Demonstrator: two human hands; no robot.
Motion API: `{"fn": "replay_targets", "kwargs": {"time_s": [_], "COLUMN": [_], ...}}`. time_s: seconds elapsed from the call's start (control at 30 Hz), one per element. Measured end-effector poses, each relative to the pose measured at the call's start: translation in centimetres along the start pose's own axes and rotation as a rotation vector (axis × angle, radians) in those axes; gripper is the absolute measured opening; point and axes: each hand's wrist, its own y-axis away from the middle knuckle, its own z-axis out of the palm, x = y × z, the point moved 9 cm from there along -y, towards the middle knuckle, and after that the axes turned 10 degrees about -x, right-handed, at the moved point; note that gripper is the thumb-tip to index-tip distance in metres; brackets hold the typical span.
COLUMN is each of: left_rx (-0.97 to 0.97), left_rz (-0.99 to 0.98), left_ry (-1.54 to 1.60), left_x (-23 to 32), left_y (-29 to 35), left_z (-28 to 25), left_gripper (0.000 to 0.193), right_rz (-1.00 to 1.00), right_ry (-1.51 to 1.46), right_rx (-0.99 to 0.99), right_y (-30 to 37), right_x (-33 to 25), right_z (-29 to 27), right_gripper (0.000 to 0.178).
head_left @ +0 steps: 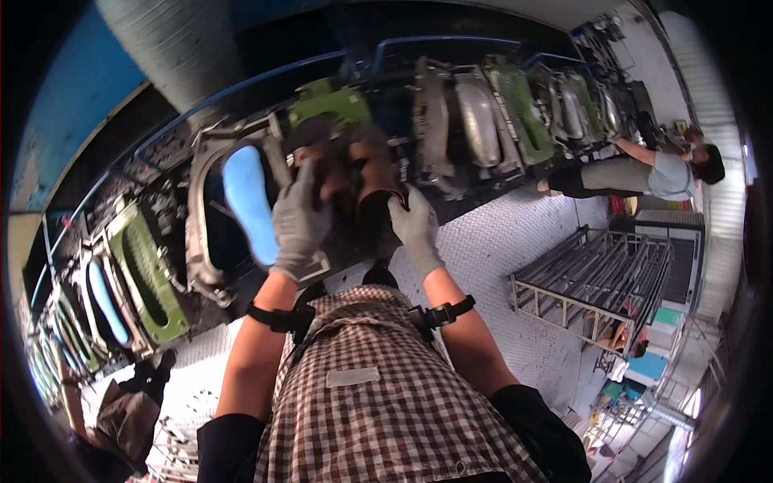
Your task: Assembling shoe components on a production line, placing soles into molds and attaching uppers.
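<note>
As the row of moulds curves along the far left, a small blue form (pixel 106 302) shaped like a sole sits among the metal frames, with a co-worker (pixel 129 414) in dark clothing below it. Just to the right is a long green mould half (pixel 153 278). Next comes a large blue form (pixel 248 197), also sole-shaped, just beside the gloved left hand (pixel 301 217). That hand lies against the left brown shoe (pixel 320 161), its fingers stretched upward along it; I cannot tell how tightly they close. Touching or nearly touching that shoe, the right brown shoe (pixel 370 157) is in front of the person, above the checked apron (pixel 362 386). The gloved right hand (pixel 413 224) pinches its near rim between thumb and fingers. Farther right are a silver last (pixel 479 121) and another green mould half (pixel 522 113), then a metal rack (pixel 592 286) and a second co-worker (pixel 672 173) near the moulds' far end.
</note>
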Motion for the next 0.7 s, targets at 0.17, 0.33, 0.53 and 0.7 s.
{"fn": "replay_targets", "kwargs": {"time_s": [0.17, 0.33, 0.53, 0.7], "left_rx": [0.374, 0.361, 0.040, 0.243], "left_rz": [0.025, 0.195, 0.224, 0.004], "left_ry": [0.953, 0.991, 1.284, 0.716], "left_x": [4.3, 18.2, 29.8, 27.7], "left_y": [-0.9, -6.4, -15.1, -21.4], "left_z": [-1.2, 4.6, 17.8, 24.3], "left_gripper": [0.055, 0.057, 0.070, 0.078], "right_rz": [-0.261, -0.297, 0.049, 0.258], "right_ry": [-0.083, 0.168, -0.823, -0.956], "right_rx": [0.392, 0.564, -0.295, -0.052], "right_y": [-4.7, -11.0, -13.0, -16.5], "right_x": [3.6, 8.2, 13.2, 23.5], "right_z": [-13.7, -31.5, -25.5, -27.7], "right_gripper": [0.029, 0.050, 0.053, 0.053]}}
